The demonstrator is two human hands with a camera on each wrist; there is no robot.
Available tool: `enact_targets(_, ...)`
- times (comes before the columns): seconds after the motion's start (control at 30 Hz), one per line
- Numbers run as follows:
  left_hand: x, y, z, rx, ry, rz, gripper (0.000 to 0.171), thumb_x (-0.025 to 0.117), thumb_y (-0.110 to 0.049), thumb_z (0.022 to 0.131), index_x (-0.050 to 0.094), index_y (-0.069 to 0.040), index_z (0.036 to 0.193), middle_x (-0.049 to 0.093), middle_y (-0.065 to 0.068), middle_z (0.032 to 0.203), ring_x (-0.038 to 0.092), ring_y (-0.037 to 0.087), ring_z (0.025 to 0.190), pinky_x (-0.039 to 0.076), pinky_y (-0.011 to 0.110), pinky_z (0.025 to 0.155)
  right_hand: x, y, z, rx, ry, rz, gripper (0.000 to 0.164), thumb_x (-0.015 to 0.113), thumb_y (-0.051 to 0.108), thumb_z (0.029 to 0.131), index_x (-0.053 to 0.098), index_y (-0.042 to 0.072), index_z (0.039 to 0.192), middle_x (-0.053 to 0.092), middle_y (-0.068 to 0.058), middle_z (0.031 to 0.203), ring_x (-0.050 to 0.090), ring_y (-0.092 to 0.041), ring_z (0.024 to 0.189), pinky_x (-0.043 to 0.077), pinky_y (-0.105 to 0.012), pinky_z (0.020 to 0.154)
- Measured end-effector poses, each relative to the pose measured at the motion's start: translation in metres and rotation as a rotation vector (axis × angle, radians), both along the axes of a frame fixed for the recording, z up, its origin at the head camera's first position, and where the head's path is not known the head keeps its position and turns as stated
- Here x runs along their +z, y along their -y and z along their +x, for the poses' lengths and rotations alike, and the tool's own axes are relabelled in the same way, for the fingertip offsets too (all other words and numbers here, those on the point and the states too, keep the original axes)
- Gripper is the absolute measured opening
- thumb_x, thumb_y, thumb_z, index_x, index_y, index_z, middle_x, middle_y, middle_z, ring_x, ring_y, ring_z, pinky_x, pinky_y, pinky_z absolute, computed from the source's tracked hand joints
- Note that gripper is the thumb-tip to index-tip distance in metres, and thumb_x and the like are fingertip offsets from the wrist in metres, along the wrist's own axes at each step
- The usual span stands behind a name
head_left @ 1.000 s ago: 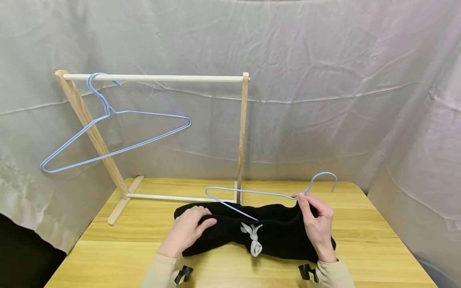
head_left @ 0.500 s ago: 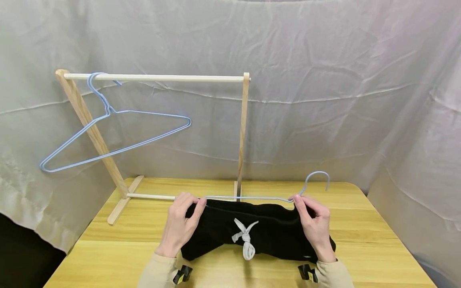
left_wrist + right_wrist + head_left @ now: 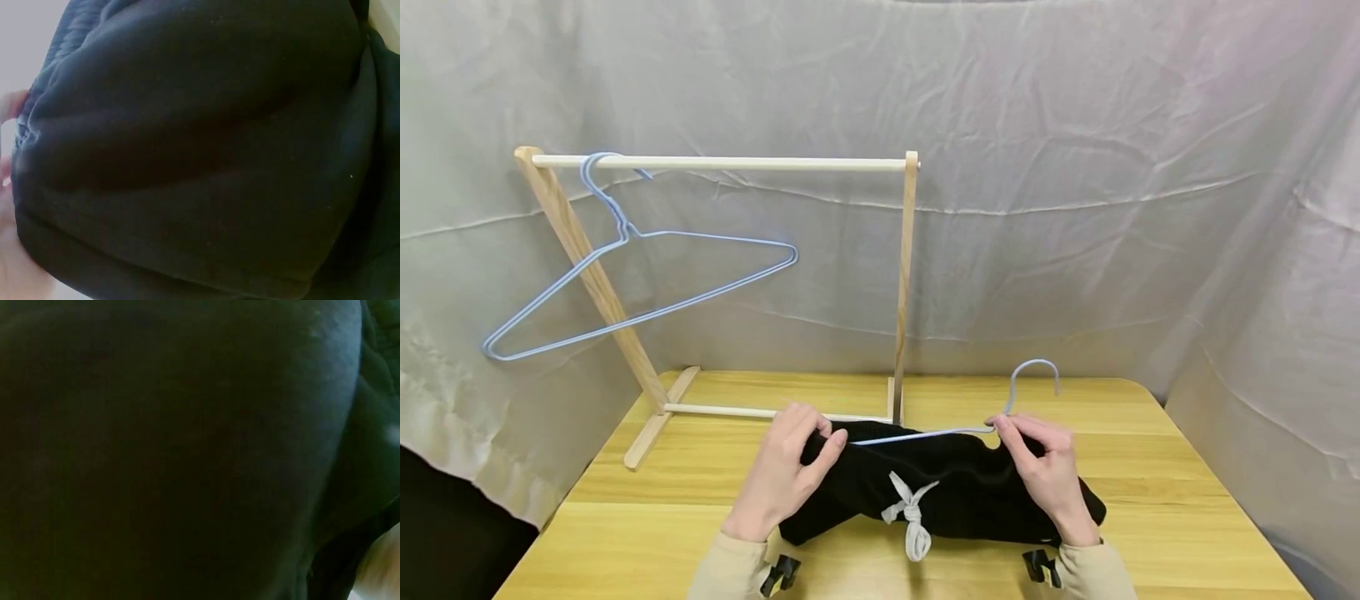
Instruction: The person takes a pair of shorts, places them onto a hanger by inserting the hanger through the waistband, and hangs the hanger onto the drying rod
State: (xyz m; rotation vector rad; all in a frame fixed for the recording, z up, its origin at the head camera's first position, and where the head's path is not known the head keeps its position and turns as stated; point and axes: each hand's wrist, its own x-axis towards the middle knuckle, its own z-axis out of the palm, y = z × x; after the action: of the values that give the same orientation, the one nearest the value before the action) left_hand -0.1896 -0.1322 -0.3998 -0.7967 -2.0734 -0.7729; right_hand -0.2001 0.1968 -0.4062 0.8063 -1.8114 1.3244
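Black shorts (image 3: 977, 492) with a gathered waistband and a pale grey drawstring (image 3: 913, 518) tied in front are held up by both hands. My left hand (image 3: 782, 475) pinches the left end of the waistband, where the blue wire hanger's (image 3: 917, 436) upper bar meets it. My right hand (image 3: 1047, 467) pinches the hanger just below its hook, close to the right side of the waistband. The hanger's lower part is hidden by the shorts. Dark cloth fills both wrist views; the left one shows part of the left hand (image 3: 22, 256) at its edge.
A wooden rack (image 3: 907, 292) with a white top rail (image 3: 775, 163) stands behind, to the left. Blue hangers (image 3: 647, 315) hang together near the rail's left end. Grey curtains (image 3: 1075, 208) surround the wooden table (image 3: 1172, 500).
My left hand has gone from lying on the shorts to pinching their waistband at the hanger's left end. That end has lowered to the waistband; the hook and right hand have shifted left.
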Motion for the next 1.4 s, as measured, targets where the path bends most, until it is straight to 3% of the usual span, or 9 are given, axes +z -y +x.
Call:
enact_targets(0.23,-0.004,-0.018,0.005,0.005,0.006,-0.148,0.023,0.063,-0.036,0.099,0.053,-0.019,0.087,0.050,-0.010,0.080,0.047,0.007,0.077,0.037,0.023,0.077,0.002,0.022,0.006,0.015,-0.053,0.110,0.030,0.069,-0.019,0.080,0.077,0.007,0.090,0.073,-0.006,0.078,0.067,-0.005,0.078,0.050,-0.014,0.076)
enact_targets(0.43,-0.009,-0.032,0.005,0.002,-0.049,-0.188,0.017,0.067,-0.037,0.096,0.061,-0.021,0.094,0.057,-0.012,0.083,0.049,0.006,0.076,0.036,0.021,0.074,0.003,0.038,0.012,-0.008,-0.048,0.176,0.026,0.073,-0.010,0.082,0.077,0.015,0.090,0.071,0.002,0.076,0.065,-0.005,0.073,0.049,-0.015,0.073)
enact_targets(0.6,-0.011,-0.034,0.003,0.015,-0.137,-0.137,0.020,0.066,-0.036,0.096,0.066,-0.021,0.084,0.056,-0.011,0.077,0.051,0.008,0.073,0.037,0.023,0.073,0.003,0.038,0.013,0.010,-0.003,0.174,0.028,0.072,-0.011,0.083,0.078,0.014,0.095,0.073,0.000,0.081,0.067,-0.004,0.078,0.050,-0.014,0.076)
enact_targets(0.77,-0.010,-0.031,-0.001,0.045,-0.198,-0.051,0.026,0.066,-0.035,0.097,0.068,-0.017,0.080,0.058,-0.009,0.075,0.055,0.010,0.072,0.040,0.025,0.073,0.003,0.031,0.009,0.012,-0.028,0.148,0.027,0.071,-0.012,0.084,0.077,0.010,0.097,0.074,-0.005,0.082,0.067,-0.005,0.080,0.051,-0.014,0.078)
enact_targets(1.0,-0.008,-0.025,-0.003,0.099,-0.224,0.060,0.033,0.064,-0.037,0.099,0.069,-0.014,0.075,0.054,-0.007,0.070,0.051,0.012,0.067,0.036,0.024,0.072,0.004,0.019,0.004,-0.047,-0.052,0.108,0.028,0.072,-0.017,0.078,0.077,0.006,0.094,0.074,-0.005,0.083,0.068,-0.004,0.080,0.051,-0.013,0.079)
enact_targets(1.4,-0.005,-0.021,-0.006,0.131,-0.280,0.151,0.040,0.065,-0.042,0.097,0.069,-0.011,0.073,0.057,-0.003,0.070,0.055,0.014,0.067,0.037,0.029,0.072,0.007,0.011,0.004,-0.084,-0.039,0.089,0.027,0.073,-0.017,0.077,0.078,0.006,0.091,0.075,-0.006,0.082,0.069,-0.002,0.081,0.052,-0.012,0.078)
